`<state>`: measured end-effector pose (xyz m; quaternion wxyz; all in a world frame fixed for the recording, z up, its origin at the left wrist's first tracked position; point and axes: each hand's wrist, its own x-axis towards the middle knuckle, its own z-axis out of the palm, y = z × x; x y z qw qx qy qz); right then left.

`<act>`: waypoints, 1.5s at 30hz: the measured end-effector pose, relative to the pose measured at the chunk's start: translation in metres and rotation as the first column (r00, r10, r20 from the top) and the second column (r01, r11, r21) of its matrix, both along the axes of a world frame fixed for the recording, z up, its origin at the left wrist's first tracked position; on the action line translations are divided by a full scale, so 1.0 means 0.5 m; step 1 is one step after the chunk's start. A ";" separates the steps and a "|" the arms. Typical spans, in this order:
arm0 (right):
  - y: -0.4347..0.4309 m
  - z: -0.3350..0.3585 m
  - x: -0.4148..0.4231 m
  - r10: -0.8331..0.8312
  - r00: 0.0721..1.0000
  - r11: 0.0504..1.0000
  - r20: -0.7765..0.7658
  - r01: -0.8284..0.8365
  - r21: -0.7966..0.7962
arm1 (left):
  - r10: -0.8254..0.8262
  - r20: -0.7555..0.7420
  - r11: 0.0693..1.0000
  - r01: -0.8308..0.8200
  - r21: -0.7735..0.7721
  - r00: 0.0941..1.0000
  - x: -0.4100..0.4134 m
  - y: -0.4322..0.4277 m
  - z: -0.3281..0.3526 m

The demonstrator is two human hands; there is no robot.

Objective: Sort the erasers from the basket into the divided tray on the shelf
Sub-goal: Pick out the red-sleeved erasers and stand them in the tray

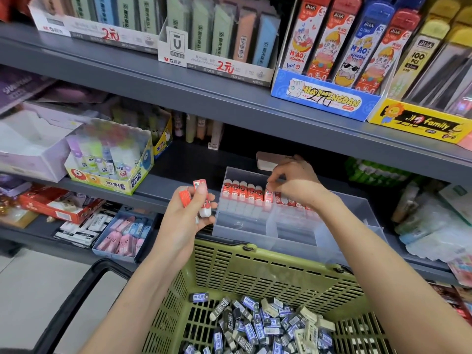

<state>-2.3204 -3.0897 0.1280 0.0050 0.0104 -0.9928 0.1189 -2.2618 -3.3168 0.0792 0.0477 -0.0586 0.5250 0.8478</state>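
Observation:
A clear divided tray point(245, 226) stands on the middle shelf above a green basket point(255, 272). Several red-sleeved erasers point(241, 192) stand in a row in the tray's back compartment. My right hand point(293, 182) reaches over the tray and pinches the top of one red eraser point(268, 194) at the end of that row. My left hand point(186, 213) hovers left of the tray and grips a few red-and-white erasers point(201, 195). The basket's bottom holds several dark blue-sleeved erasers point(258, 323).
A yellow box of glue sticks point(109, 159) sits left of the tray. A blue box of pink and blue erasers point(125, 236) lies on the lower shelf. Packaged goods point(434, 226) crowd the shelf to the right. The basket's black handle point(76, 302) hangs at the left.

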 end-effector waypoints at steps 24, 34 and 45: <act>-0.135 -0.005 0.194 0.071 0.997 0.514 0.013 -0.026 -0.857 | -0.209 -0.095 0.976 0.214 0.046 0.973 0.032 0.014 0.013; -0.111 0.001 0.126 -0.082 0.990 0.438 0.116 0.140 -0.888 | -0.130 -0.010 0.990 0.131 0.059 0.991 0.022 -0.002 0.014; -0.153 -0.025 -0.024 -0.181 0.918 0.663 0.352 0.378 -0.646 | 0.023 0.049 0.968 -0.034 0.250 0.999 0.007 -0.013 0.008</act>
